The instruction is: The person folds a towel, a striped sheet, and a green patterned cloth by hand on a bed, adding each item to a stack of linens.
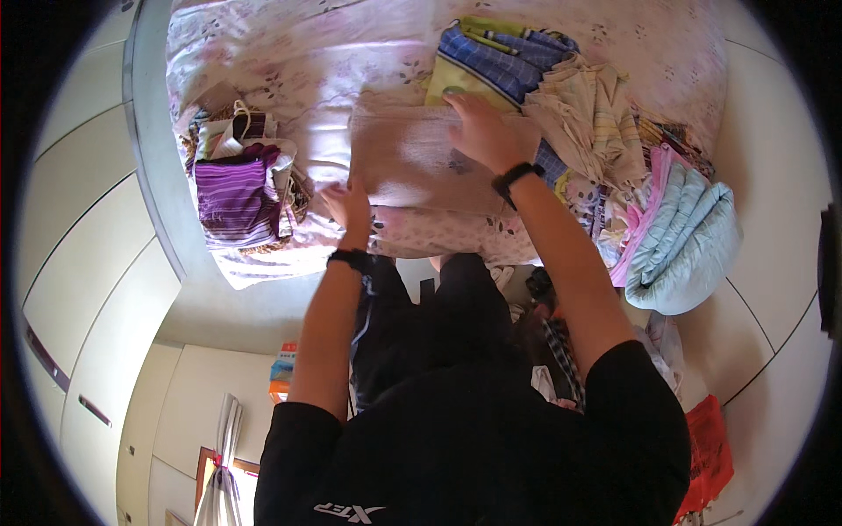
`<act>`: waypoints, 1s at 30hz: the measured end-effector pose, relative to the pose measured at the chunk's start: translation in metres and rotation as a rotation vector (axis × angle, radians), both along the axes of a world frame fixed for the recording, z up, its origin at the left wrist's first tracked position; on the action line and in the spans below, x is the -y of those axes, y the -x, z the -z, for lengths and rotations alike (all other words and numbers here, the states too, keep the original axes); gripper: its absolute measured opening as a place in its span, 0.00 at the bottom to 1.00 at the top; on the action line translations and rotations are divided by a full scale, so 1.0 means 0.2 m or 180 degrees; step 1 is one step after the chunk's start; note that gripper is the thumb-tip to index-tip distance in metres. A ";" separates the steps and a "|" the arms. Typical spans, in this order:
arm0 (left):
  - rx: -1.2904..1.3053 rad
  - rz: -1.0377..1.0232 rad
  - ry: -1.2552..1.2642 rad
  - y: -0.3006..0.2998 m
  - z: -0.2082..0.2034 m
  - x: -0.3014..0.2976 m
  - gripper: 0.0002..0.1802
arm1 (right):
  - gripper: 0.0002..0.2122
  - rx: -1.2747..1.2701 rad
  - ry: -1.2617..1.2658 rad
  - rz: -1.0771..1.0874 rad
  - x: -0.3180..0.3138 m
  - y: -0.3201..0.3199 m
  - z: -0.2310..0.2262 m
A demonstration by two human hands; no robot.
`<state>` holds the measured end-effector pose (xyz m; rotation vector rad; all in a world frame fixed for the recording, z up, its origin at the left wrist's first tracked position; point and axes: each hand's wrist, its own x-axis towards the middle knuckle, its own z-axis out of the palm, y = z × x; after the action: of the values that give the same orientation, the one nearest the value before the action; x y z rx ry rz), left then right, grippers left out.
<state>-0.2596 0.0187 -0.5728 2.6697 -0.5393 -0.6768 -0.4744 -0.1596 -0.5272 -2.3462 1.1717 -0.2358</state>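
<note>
A pale pink cloth (399, 162), folded into a flat rectangle, lies on the flowered bedsheet (289, 53) in front of me. My right hand (484, 133) rests flat on its right part, fingers stretched toward the far edge. At the near left corner of the cloth is my left hand (349, 209), its thumb and fingers apart; whether it touches the cloth I cannot tell. Behind the right hand a blue and yellow checked cloth (491, 61) lies loosely folded. A crumpled beige striped cloth (583, 118) sits just right of that hand.
On the bed's left side stands a stack of folded clothes with a purple striped garment (235, 200) on top. A light blue quilted bundle (688, 237) hangs at the right edge, beside a pink cloth (645, 215). A red bag (704, 451) is at the lower right. White cabinets (88, 237) line the left.
</note>
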 end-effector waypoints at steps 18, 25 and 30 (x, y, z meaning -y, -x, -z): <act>-0.3507 -0.0761 0.1521 0.20 -0.26 -0.04 0.26 | 0.35 -0.0043 -0.2640 0.0632 0.09 -0.07 -0.70; -0.2826 0.1359 0.2386 0.13 -1.20 0.03 0.45 | 0.32 0.1909 -0.2586 0.1426 -0.34 0.28 -0.97; -0.1450 0.3180 0.0869 0.14 -1.29 -0.11 0.54 | 0.35 0.2613 -0.2723 0.1923 -0.53 0.16 -1.12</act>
<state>-0.2884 0.0409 -0.3152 1.7680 -1.6820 -1.2856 -0.5070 -0.0536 -0.3024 -0.9542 1.1655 -0.6649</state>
